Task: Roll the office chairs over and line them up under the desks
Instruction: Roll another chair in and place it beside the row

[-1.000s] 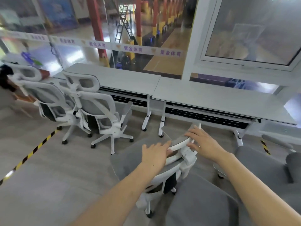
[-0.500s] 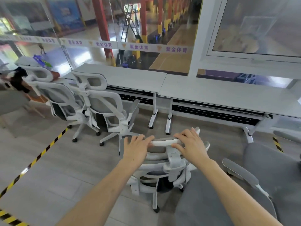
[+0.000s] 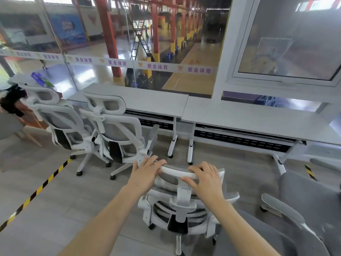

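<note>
Head: parked chairs [image 3: 120, 133], desks [image 3: 249, 117] beyond chair [image 3: 177, 171]

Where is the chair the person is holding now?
Low centre of the head view: the held chair stands short of where the left desk meets the right desk, right of the nearest parked chair.
</note>
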`<action>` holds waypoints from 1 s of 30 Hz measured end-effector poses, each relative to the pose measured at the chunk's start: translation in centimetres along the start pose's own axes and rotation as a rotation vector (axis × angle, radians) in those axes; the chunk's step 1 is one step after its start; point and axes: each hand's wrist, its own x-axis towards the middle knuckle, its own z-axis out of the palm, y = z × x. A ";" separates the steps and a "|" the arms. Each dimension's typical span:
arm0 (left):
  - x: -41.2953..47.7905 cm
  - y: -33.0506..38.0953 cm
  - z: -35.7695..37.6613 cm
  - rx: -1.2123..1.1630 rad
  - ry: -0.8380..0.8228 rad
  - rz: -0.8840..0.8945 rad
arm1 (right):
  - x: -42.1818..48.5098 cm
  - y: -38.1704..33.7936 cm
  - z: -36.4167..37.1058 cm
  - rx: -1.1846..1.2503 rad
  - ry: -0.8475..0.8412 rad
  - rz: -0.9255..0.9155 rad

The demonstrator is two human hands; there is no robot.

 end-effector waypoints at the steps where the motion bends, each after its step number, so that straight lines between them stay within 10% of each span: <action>1: 0.0 -0.5 0.2 -0.036 -0.001 -0.002 | -0.2 -0.2 -0.1 -0.021 0.008 -0.002; 14: 0.1 -3.0 6.4 -0.316 -0.341 -0.387 | -6.7 6.8 3.2 0.025 -0.333 0.666; 30: 6.4 -7.0 6.9 -0.379 -0.333 -0.307 | -3.0 7.1 6.3 0.026 -0.334 0.755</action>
